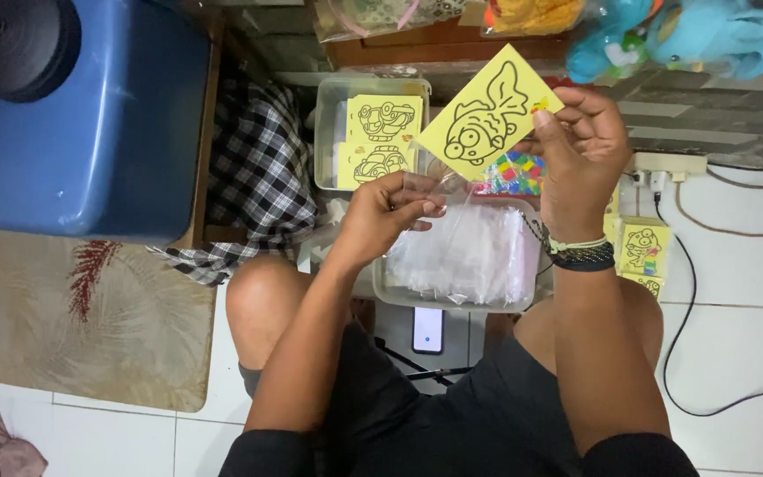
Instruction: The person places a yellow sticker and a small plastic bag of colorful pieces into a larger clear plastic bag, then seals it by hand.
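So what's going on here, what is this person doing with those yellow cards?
A person sits on the floor. The right hand holds up a yellow card with a fish outline, while the left hand pinches a clear plastic sleeve just below it. The card is not yet inside the sleeve. A tray of clear sleeves rests between the knees, and a clear container behind it holds more yellow cards.

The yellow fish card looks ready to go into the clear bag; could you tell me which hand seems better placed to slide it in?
Probably the right hand: its grip already pinches the yellow fish card directly above the clear bag, which the left hand holds.
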